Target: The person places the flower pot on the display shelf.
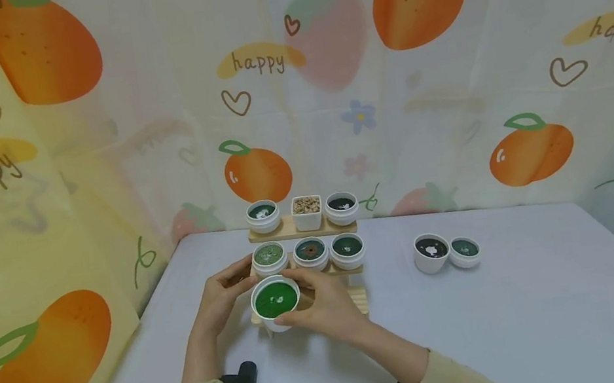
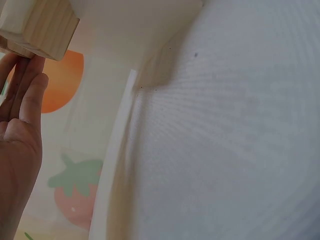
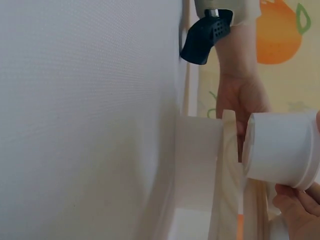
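In the head view, my right hand (image 1: 326, 304) pinches a white cup (image 1: 276, 301) of bright green stuff by its rim, thumb in front and fingers behind. The cup is upright over the left end of the lowest step of a tiered wooden stand (image 1: 358, 299). The right wrist view shows its base (image 3: 250, 145) close above the wooden plank (image 3: 228, 175). My left hand (image 1: 221, 300) is at the stand's left side with fingers extended, beside a cup of speckled green (image 1: 270, 256). In the left wrist view its fingertips reach up to the wood (image 2: 52, 30).
On the middle step stand two more white cups, one with a brown-centred filling (image 1: 311, 252), one dark green (image 1: 348, 247). The top step bears two round cups and a square cup of beige bits (image 1: 306, 208). Two cups (image 1: 431, 251) (image 1: 465, 251) stand on the table at right.
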The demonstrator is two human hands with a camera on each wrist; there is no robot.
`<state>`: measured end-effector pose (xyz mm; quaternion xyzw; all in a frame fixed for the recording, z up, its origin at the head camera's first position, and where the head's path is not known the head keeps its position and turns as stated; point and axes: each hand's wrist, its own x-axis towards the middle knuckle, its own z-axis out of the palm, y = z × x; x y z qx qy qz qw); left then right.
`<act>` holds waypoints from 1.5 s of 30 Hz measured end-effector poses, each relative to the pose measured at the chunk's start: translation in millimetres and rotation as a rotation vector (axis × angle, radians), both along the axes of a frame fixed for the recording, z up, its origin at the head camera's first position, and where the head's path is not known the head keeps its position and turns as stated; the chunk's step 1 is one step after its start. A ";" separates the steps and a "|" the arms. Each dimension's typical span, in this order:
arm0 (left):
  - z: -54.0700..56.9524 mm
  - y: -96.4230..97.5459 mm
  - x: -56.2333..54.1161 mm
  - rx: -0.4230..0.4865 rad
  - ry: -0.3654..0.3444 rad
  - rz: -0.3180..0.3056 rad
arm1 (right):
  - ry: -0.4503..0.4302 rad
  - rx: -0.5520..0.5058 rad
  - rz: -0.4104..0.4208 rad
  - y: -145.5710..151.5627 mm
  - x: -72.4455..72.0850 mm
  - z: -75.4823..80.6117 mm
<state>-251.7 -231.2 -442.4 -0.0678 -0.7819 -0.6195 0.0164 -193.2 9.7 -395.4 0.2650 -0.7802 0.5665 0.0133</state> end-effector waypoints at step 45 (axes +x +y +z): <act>-0.4 -0.7 -0.2 -0.008 0.001 -0.001 | 0.085 0.116 -0.104 -5.7 -2.1 -7.9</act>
